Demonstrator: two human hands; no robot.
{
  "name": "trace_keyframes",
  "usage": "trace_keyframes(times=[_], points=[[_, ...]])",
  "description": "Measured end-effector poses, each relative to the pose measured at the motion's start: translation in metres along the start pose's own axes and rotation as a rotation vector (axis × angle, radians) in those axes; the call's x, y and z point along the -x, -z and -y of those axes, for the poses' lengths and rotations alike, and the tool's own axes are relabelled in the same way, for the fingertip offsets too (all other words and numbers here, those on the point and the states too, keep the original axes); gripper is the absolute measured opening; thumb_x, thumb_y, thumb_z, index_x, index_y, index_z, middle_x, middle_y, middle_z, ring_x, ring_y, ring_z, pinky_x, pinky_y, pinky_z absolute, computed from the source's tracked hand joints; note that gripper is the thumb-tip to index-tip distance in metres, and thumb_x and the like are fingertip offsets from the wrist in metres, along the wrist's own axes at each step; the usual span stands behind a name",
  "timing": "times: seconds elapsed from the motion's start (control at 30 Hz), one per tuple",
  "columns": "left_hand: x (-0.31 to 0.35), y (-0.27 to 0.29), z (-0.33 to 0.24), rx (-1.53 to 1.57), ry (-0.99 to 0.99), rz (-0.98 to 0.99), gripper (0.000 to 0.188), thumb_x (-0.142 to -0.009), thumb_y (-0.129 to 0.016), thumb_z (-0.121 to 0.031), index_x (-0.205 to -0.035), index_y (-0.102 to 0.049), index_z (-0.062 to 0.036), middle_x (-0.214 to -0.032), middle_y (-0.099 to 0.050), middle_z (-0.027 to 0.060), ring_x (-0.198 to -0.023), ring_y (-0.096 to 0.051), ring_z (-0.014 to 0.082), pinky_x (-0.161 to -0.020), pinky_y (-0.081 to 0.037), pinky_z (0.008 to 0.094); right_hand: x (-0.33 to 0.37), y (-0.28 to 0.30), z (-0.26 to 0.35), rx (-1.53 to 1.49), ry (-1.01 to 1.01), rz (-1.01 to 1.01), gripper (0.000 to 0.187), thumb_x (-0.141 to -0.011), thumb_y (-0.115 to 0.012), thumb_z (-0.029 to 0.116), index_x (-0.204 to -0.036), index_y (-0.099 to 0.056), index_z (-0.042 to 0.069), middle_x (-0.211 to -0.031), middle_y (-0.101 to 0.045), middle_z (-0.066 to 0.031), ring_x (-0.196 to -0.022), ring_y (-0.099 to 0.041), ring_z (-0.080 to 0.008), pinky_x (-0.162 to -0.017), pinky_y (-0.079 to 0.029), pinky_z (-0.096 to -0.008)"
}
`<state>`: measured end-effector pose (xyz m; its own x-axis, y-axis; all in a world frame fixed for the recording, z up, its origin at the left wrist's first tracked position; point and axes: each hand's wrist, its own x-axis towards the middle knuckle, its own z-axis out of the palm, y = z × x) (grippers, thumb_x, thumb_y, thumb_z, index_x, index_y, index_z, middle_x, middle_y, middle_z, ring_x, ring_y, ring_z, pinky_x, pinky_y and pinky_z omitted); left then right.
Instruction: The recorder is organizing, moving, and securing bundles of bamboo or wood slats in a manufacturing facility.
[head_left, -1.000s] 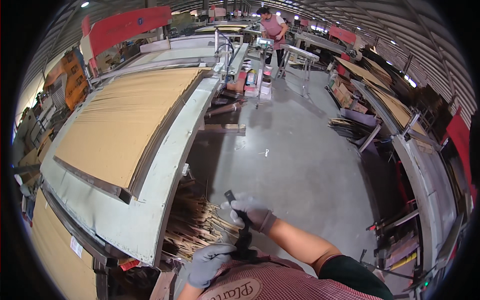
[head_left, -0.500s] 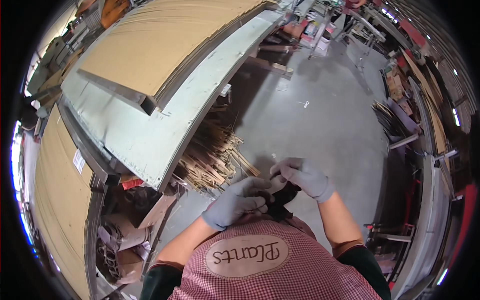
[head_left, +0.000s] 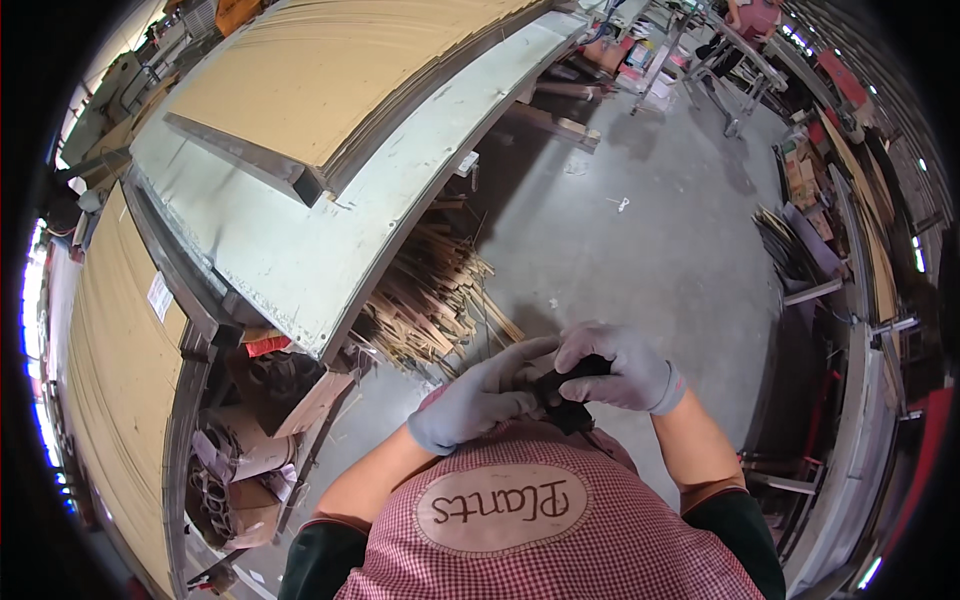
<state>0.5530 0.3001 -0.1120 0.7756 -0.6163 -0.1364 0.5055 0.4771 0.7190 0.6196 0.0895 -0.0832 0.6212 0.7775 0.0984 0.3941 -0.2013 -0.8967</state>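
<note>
A pale green bench is the landmark here. To the right of its near corner, in front of the wearer's checked apron, a black strap-like piece is held up between two grey-gloved hands. The left hand, the one closer to the bench, has its fingers curled nearly closed, fingertips on the piece's left end. The right hand, farther from the bench, is bent in a C, thumb and fingers closed on the piece's other end. The piece's exact shape is partly hidden by the gloves.

On the bench lies a stack of tan sheets, with a dark metal bar along its near edge. Loose wooden strips jut out from under the bench's right side, over the grey floor. Left of the bench's near corner stands a second tan stack.
</note>
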Motion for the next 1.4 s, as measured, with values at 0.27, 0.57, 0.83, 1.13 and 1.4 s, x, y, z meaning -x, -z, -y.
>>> trace_keyframes(times=[0.27,0.57,0.83,1.13,1.4], points=[[0.001,0.01,0.008,-0.179,0.003,0.051,0.067,-0.082,-0.044,0.01,-0.143,-0.017,0.0033,-0.112,-0.057,0.0111,-0.096,-0.057,0.0142,-0.084,-0.046,0.0241,0.001,0.003,0.006,0.074,0.071,0.104,0.023,-0.067,-0.077,0.011,-0.085,-0.063,0.006,-0.083,-0.064,-0.0071,-0.078,-0.061,-0.0257,-0.074,-0.046,-0.0355],[0.003,0.005,0.009,-0.183,0.155,-0.044,0.027,-0.089,-0.049,0.0,-0.115,-0.047,0.0033,-0.098,-0.06,0.0093,-0.083,-0.059,0.0127,-0.075,-0.049,0.0244,0.012,0.006,0.017,0.158,0.081,0.081,0.019,-0.071,-0.074,0.014,-0.085,-0.063,0.007,-0.079,-0.063,-0.0075,-0.072,-0.059,-0.0268,-0.066,-0.046,-0.0353],[0.004,0.006,0.017,-0.357,0.168,0.003,0.015,-0.091,-0.047,-0.002,-0.1,-0.056,0.0049,-0.086,-0.064,0.0104,-0.079,-0.063,0.0172,-0.072,-0.051,0.0265,0.026,-0.003,0.008,0.089,0.201,0.107,0.015,-0.077,-0.069,0.017,-0.084,-0.064,0.005,-0.077,-0.063,-0.0096,-0.073,-0.059,-0.0298,-0.066,-0.045,-0.0396],[0.002,-0.004,0.028,-0.296,0.167,-0.103,0.008,-0.083,-0.052,-0.011,-0.09,-0.052,-0.0065,-0.078,-0.057,0.005,-0.069,-0.051,0.013,-0.06,-0.04,0.026,0.041,-0.017,0.002,0.136,0.122,0.038,0.021,-0.076,-0.067,0.019,-0.091,-0.061,0.005,-0.087,-0.063,-0.0105,-0.084,-0.057,-0.0313,-0.076,-0.045,-0.0398],[0.003,-0.008,0.038,-0.684,0.025,-0.149,0.021,-0.078,-0.053,0.013,-0.085,-0.051,-0.0068,-0.076,-0.053,-0.0015,-0.067,-0.048,0.0078,-0.063,-0.041,0.0225,0.053,-0.027,-0.003,0.259,0.154,-0.105,0.018,-0.077,-0.067,0.023,-0.089,-0.063,0.01,-0.08,-0.06,-0.0063,-0.079,-0.056,-0.0262,-0.075,-0.041,-0.0377]])
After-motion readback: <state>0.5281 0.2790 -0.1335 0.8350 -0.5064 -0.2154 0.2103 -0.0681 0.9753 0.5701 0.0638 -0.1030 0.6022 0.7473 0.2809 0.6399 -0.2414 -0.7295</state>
